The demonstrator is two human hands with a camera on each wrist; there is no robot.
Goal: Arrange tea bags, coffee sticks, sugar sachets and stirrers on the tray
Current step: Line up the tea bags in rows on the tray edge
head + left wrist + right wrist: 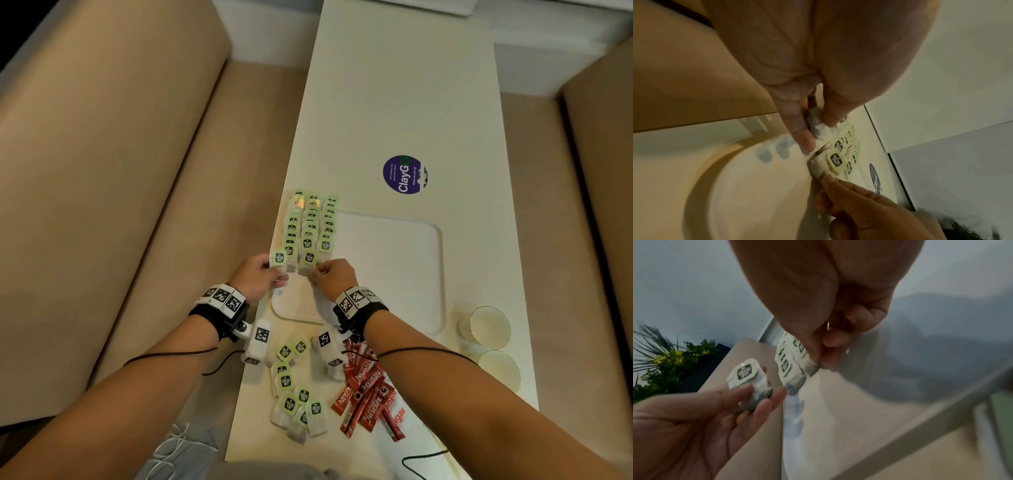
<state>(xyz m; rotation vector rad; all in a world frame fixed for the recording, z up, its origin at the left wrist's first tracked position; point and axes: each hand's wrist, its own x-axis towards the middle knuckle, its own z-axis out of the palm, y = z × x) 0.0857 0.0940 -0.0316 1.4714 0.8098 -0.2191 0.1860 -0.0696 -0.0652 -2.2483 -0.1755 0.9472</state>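
My left hand pinches a loose tea bag just off the tray's left edge, while my right hand pinches the nearest tea bag of three overlapping rows of tea bags along the tray's left side. My forearms cover part of the spare tea bags and red coffee sticks lying nearer me. Two paper cups sit right of the tray, a round purple sticker beyond it.
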